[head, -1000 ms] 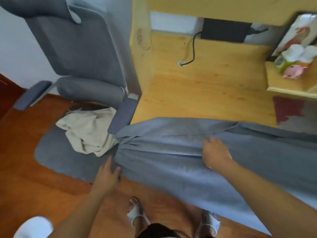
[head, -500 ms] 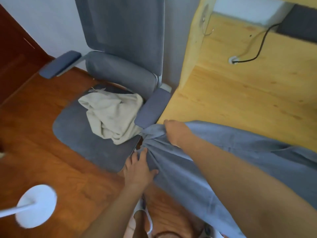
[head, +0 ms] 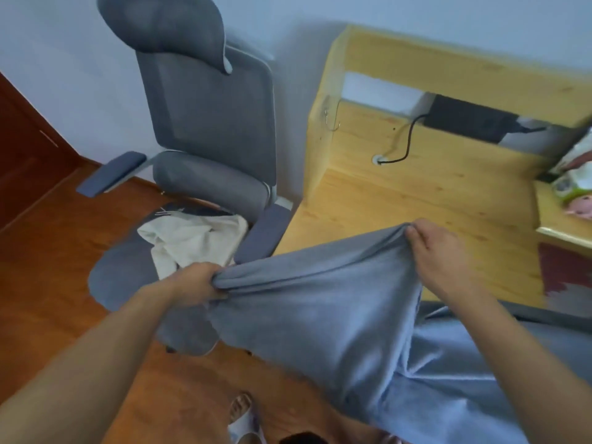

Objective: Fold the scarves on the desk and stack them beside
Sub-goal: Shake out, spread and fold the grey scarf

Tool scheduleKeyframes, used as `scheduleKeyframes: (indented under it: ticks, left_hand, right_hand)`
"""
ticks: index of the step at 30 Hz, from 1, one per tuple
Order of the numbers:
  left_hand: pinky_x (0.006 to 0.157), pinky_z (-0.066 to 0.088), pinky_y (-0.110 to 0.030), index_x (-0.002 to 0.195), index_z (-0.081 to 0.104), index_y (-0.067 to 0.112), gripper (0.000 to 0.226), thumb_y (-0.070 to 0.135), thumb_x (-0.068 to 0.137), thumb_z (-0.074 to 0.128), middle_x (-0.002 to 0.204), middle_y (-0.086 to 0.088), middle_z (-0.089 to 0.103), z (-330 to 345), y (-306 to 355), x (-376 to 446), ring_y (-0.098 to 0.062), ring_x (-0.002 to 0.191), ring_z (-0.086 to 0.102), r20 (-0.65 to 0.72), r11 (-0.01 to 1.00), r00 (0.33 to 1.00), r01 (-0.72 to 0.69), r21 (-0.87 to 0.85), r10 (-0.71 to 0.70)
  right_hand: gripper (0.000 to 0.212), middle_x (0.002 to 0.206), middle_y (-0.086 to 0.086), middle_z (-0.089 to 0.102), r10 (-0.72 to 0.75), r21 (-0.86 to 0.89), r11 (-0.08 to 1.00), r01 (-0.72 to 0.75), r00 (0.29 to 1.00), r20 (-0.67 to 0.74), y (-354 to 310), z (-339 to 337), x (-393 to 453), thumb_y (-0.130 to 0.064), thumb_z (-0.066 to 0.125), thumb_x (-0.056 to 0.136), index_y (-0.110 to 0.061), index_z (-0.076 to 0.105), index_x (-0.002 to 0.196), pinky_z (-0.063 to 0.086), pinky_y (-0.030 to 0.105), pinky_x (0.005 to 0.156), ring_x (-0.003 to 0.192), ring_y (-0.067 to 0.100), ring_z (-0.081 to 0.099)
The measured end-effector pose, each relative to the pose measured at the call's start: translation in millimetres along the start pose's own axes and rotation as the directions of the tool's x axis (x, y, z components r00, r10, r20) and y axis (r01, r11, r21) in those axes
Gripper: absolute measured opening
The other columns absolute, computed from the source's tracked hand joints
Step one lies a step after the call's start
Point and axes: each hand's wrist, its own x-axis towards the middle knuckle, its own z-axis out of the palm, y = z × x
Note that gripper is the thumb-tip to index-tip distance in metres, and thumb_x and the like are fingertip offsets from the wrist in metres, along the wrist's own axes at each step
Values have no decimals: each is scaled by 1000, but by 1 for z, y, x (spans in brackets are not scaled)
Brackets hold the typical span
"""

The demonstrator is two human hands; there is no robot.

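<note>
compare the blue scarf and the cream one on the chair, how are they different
The blue scarf is gripped by the left hand and right hand and held up by one edge; the cream scarf lies untouched. The blue one drapes off the desk; the cream one sits crumpled on the chair seat. The blue one looks larger. Neither is folded yet.

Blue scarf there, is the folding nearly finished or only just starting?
Only just starting, it seems. No folded stack shows anywhere. In hand: the left hand and right hand each grip a bunched edge of the blue scarf, lifted over the desk and unfolded. Left: folding it, plus the cream cloth crumpled on the chair, likely another scarf.
</note>
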Motion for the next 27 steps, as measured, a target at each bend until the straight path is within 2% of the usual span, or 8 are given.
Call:
scheduleKeyframes:
  ticks: [6, 8, 10, 13, 18, 20, 23, 27]
  left_hand:
    - [71, 43, -37, 81, 59, 14, 20, 13, 84, 79, 87, -13, 65, -143, -21, 3, -39, 94, 64, -458, 996, 885, 88, -8, -81]
    - [97, 46, -47, 123, 61, 8, 33, 21, 94, 67, 126, -26, 60, -189, 5, 21, -44, 119, 55, -629, 991, 768, 132, -32, -122]
    - [118, 25, -57, 160, 20, 21, 72, 41, 100, 55, 162, -24, 20, -201, 42, 32, -45, 146, 24, -664, 951, 697, 300, -72, -271]
    - [122, 7, -62, 163, -5, 30, 79, 40, 102, 45, 170, -9, -13, -150, 87, 53, -41, 155, -6, -530, 951, 803, 307, -26, -274]
    - [124, 4, -61, 162, -9, 35, 78, 61, 102, 35, 170, -14, -14, 55, 58, 70, -40, 156, -9, -102, 899, 905, 387, -206, -413]
    - [126, 9, -54, 163, -5, 24, 80, 59, 104, 36, 169, -22, -2, 115, 27, 59, -42, 155, 2, -50, 699, 797, 497, -514, -603]
    - [122, 25, -48, 160, 22, 9, 86, 60, 98, 54, 166, -17, 23, 165, -2, 54, -40, 149, 27, 206, 135, 666, 422, -896, -717]
    - [115, 27, -56, 141, 47, 20, 63, 67, 98, 44, 137, -12, 50, 175, 1, 28, -38, 131, 50, 490, -325, 769, 379, -866, -411]
  right_hand:
    - [34, 86, 11, 58, 155, -22, 988, -155, 987, 49, 23, -42, 41, -28, 38, 108, -16, 52, 79, 32, 40, 66, 88, 36, 56]
    - [29, 96, 13, 57, 210, 2, 978, -210, 978, 11, 11, -51, 65, -24, 38, 108, -11, 56, 90, 34, 39, 69, 98, 39, 57]
    - [31, 126, 14, 54, 282, 160, 947, -279, 959, 0, 2, -54, 84, -22, 42, 107, -9, 51, 134, 45, 43, 88, 124, 37, 52]
    - [69, 166, 8, 17, 247, 165, 951, -260, 964, 96, 4, -26, 78, -21, 50, 102, -19, 14, 161, 26, 42, 118, 151, 30, 22]
    - [74, 168, 11, -1, 219, -194, 971, -138, 836, 502, 53, 72, -32, -35, 52, 99, -22, 15, 161, 23, 38, 122, 155, 31, 12]
    - [77, 167, 18, 3, 277, -297, 946, -128, 794, 541, 75, 99, -86, -49, 39, 90, -20, 21, 160, 23, 43, 122, 154, 35, 14]
    - [78, 163, 23, 12, 429, -430, 873, -229, 780, 456, 105, 121, -142, -46, 38, 84, -18, 31, 156, 34, 53, 114, 146, 46, 26]
    - [68, 147, 21, 34, 571, -508, 755, -415, 797, 196, 104, 112, -166, -18, 62, 88, -12, 39, 151, 44, 54, 100, 122, 47, 43]
